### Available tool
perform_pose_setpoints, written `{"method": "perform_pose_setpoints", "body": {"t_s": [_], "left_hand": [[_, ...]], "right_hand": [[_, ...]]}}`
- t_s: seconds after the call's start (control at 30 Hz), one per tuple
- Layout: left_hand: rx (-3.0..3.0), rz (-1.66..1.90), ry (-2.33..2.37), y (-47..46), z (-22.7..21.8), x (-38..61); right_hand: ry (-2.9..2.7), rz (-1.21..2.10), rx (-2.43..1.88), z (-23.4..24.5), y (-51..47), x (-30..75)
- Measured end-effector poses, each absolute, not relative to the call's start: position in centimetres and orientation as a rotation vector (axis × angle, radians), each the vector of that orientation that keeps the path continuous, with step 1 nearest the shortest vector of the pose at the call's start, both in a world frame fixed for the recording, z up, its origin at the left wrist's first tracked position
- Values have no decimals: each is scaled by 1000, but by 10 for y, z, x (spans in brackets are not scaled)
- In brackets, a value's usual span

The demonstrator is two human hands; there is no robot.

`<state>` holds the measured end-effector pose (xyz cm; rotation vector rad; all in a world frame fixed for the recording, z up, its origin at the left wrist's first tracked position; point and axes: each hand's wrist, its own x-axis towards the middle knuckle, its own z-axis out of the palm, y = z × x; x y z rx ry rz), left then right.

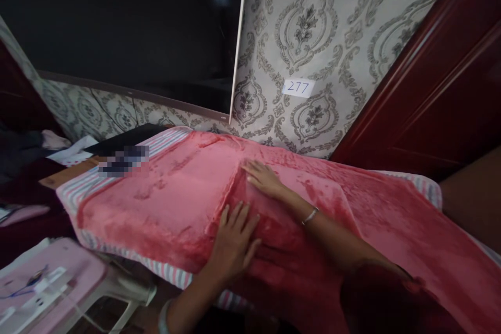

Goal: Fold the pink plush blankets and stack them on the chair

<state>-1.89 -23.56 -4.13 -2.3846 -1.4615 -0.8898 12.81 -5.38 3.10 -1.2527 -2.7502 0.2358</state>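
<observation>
L hand (pixel 235 245) & R hand (pixel 266 179) unclenched, w/ palms down on red blanket (pixel 278 225).

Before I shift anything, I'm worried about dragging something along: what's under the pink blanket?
A striped cloth shows beyond the pink blanket at the left end, along part of the near edge and at the far right. Whatever else lies beneath is hidden from view.
</observation>
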Motion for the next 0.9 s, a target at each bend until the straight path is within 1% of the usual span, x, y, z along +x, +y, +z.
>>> {"method": "perform_pose_setpoints", "body": {"t_s": [0.1,0.2,0.37,0.53,0.7,0.8,0.9], "left_hand": [[-2301,-910,-1527,-226,-37,-26],[-2201,-838,-1667,-220,-47,-26],[-2177,-763,-1711,-221,-64,-24],[-2184,-778,-1696,-218,-65,-29],[-2194,-765,-1646,-211,-60,-33],[-2207,-759,-1639,-211,-55,-32],[-2197,-732,-1655,-212,-50,-32]], "right_hand": [[-2902,245,-995,24,-81,122],[-2964,212,-919,15,-79,114],[-2918,185,-1117,10,-27,91],[-2756,399,-1396,8,14,76],[-2660,472,-1418,9,18,76],[-2640,500,-1437,22,11,75],[-2565,422,-1461,42,-7,82]]}}
